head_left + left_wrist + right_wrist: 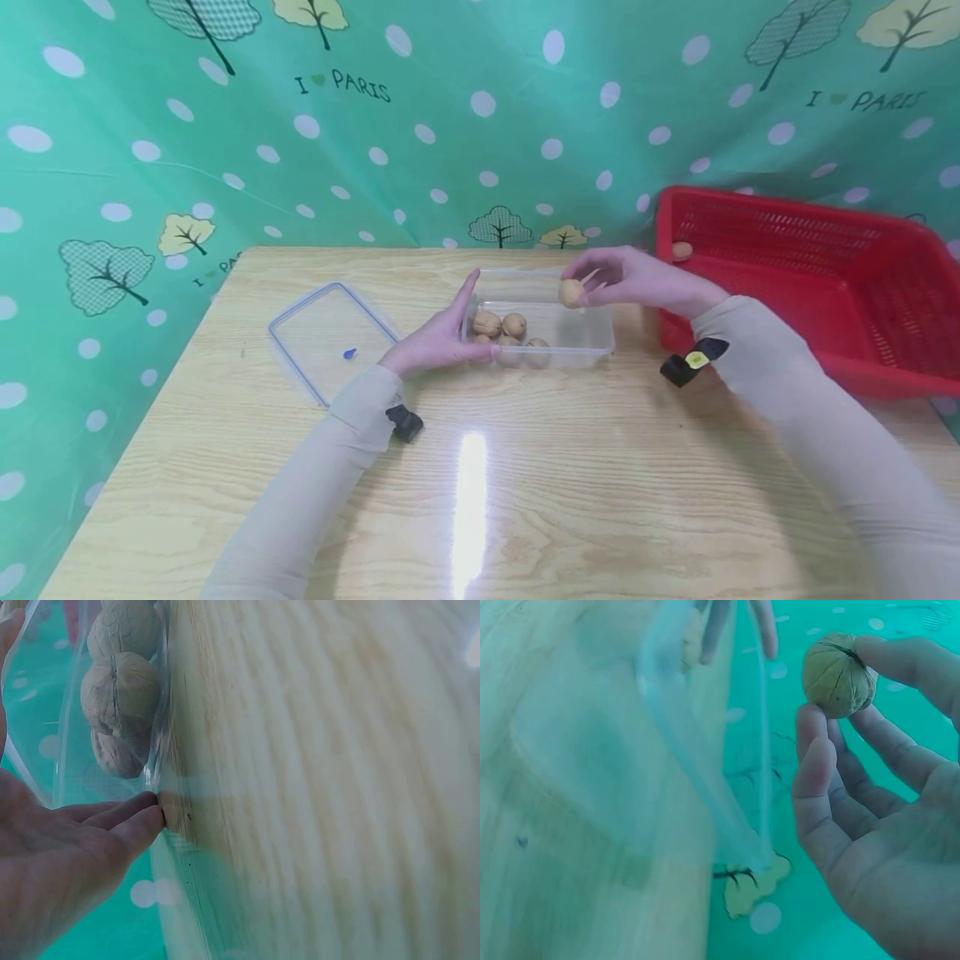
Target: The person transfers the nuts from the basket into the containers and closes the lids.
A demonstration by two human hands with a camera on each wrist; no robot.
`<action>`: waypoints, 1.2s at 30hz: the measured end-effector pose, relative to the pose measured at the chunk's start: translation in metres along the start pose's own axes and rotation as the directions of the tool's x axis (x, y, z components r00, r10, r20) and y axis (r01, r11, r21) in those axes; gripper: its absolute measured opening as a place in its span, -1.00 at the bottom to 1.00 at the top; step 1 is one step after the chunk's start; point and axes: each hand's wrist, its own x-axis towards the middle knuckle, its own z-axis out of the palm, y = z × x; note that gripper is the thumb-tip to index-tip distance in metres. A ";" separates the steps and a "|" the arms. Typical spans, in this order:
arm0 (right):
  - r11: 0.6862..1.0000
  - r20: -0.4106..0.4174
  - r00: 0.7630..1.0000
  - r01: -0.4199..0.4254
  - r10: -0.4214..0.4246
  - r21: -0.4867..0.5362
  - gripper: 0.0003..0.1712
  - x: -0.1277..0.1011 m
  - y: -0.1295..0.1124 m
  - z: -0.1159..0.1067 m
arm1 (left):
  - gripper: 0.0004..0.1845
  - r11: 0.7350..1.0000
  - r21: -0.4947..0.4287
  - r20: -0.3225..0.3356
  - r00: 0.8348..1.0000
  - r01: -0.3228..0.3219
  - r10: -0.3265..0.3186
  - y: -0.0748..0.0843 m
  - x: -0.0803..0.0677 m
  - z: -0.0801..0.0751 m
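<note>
my right hand (637, 279) pinches a walnut (570, 292); i should lower it gently into the clear box (592, 337) while my flat left hand (442, 337) steadies it.

Arrangement of objects on the table (525, 467).
The container (570, 337) stands at the table's centre with several walnuts (504, 327) in it; its lid (330, 337) lies flat to the left, the basket (810, 275) to the right, one nut (682, 249) at its left wall. The left hand (442, 337) rests against the container's left end; the right hand (637, 279) holds a walnut (571, 292) above it.
</note>
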 end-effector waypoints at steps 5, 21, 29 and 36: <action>0.999 0.021 0.999 0.028 -0.029 0.020 -0.51 0.012 0.005 0.012 | 0.31 1.000 -0.009 0.002 1.000 -0.004 0.004 -0.001 0.001 0.000; 0.992 0.031 0.992 0.117 -0.118 0.039 -0.58 0.031 0.007 0.046 | 0.26 0.998 -0.065 0.029 1.000 0.009 -0.008 0.034 -0.015 -0.006; 0.998 0.003 0.998 0.059 -0.059 0.017 -0.57 0.034 0.013 0.056 | 0.25 0.999 -0.042 0.028 1.000 0.016 -0.015 0.039 -0.016 -0.006; 1.000 -0.017 1.000 -0.001 0.001 -0.014 -0.58 0.038 0.017 0.055 | 0.26 0.998 -0.056 0.023 0.999 0.037 -0.035 0.040 -0.017 -0.006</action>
